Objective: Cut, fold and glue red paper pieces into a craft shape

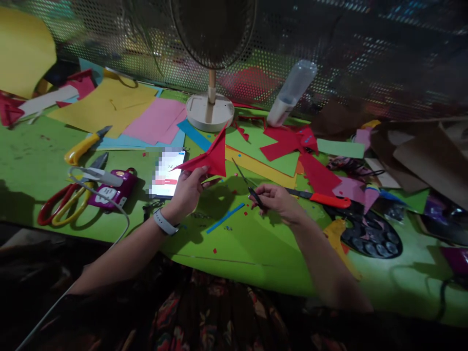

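My left hand (188,191), with a white watch on the wrist, pinches a folded red paper piece (211,157) and holds it up above the green table (44,161). My right hand (278,200) grips small black-handled scissors (245,183), blades pointing up and left toward the red paper, a short gap apart. Tiny red scraps lie on the green surface under both hands.
A phone (168,173) lies lit left of my left hand. Red and yellow scissors (68,202), a purple device (115,190) and a yellow knife (86,144) sit further left. A fan base (209,111), a plastic bottle (290,92), coloured paper sheets, an orange-handled cutter (325,198) and a dark palette (369,234) surround.
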Demonstrator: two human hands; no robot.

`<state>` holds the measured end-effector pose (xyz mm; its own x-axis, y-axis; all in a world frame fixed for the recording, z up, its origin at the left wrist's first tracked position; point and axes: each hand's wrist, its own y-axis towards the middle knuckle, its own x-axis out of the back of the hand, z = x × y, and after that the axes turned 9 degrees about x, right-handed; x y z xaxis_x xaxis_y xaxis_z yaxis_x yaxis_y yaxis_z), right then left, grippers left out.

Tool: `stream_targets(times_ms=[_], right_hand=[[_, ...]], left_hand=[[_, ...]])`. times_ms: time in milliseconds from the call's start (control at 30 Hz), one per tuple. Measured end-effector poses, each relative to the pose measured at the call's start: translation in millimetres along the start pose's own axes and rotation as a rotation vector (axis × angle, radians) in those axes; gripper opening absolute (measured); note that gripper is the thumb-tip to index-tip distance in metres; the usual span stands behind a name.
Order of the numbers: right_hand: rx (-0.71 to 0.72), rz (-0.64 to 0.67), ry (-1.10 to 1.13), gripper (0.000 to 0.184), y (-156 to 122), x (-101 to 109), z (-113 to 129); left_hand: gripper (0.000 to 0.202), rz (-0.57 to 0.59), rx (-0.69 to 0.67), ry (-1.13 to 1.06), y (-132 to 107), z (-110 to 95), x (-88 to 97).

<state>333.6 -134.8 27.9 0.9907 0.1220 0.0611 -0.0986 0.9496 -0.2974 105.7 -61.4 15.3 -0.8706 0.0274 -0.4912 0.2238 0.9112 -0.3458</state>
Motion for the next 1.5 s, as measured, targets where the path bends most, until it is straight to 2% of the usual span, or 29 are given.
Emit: stream_targets(times_ms=[100,267,700,1500], right_hand=[[-0.007,0.052,0.034,0.043,-0.8,-9.2,-1.8],[-0.02,0.176,-0.072,0.04,-7.0,-21.7,-4.9],[-0.002,0.157,-0.103,0.041,-8.0,-29.9,-9.8],[0.01,0.177,-0.102,0.041,-7.4,-28.5,-8.2]], left_hand=[[0.011,-0.03,0.009,-0.027,0.7,-2.5,-0.1],[0.01,-0.016,0.023,-0.03,0.5,-1.6,0.8],[0.013,0.065,0.173,-0.025,-0.7,8.4,2.0],[0.015,0.048,0.173,-0.028,-0.4,11.2,3.3]])
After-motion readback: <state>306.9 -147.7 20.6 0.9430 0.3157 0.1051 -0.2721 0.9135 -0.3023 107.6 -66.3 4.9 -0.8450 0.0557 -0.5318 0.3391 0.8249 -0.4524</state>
